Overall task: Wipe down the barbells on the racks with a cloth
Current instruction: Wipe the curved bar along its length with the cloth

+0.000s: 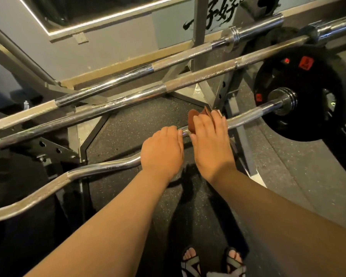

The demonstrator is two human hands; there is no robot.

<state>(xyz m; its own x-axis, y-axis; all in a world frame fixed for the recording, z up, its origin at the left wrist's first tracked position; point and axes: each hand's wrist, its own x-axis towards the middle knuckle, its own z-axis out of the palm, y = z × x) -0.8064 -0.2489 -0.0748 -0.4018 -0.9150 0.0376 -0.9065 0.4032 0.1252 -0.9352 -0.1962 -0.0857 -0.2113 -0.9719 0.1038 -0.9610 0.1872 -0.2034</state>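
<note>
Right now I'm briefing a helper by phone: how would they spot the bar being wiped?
Find the black weight plate at right. The bar through its hub passes under the left hand and the right hand, which grips a brown cloth. Unlike the two straight barbells above, it zigzags.

I count three bars: far straight barbell (pixel 128 75), near straight barbell (pixel 128 98), curl bar (pixel 108 166). One plate (pixel 308 122), one cloth (pixel 194 119), my left hand (pixel 162 148), right hand (pixel 210 138).

Brown cloth (pixel 194 119), chrome curl bar (pixel 100 166), black red-labelled plate (pixel 308 86), speckled floor (pixel 132 124).
</note>
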